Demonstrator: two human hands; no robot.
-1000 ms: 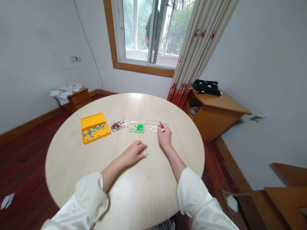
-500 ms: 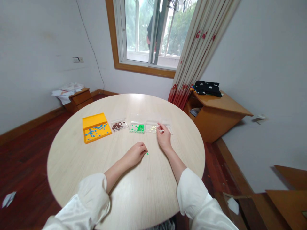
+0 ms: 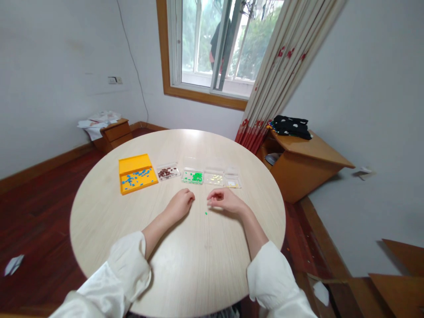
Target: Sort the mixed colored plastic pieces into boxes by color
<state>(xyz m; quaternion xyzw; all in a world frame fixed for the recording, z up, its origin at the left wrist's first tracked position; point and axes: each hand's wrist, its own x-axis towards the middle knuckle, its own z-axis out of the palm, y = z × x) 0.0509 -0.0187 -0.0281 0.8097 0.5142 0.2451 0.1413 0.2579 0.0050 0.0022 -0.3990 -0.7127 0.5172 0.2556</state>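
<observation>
My left hand [image 3: 180, 204] rests on the table with its fingers curled closed; whatever they hold, if anything, is hidden. Opposite it, my right hand [image 3: 227, 200] pinches thumb and fingers together over the table, and a tiny pale piece seems to show at the tips. Just below those fingertips lies a small green piece [image 3: 206, 213]. Beyond the hands stand a clear box of green pieces [image 3: 192, 182], a clear box of pale yellow pieces [image 3: 208, 182] and a small clear box [image 3: 233, 185] with a few yellowish bits.
Farther left on the round table [image 3: 179, 274] are a clear box of brown pieces [image 3: 168, 176] and an open yellow case [image 3: 134, 163] with blue pieces. A wooden cabinet [image 3: 308, 163] stands at the right, behind the table. A person [image 3: 216, 44] is outside the window.
My right hand has drawn back from the pale yellow box toward the green piece, fingers now pinched. My left hand has moved away from that piece, up and left. The view has shifted slightly.
</observation>
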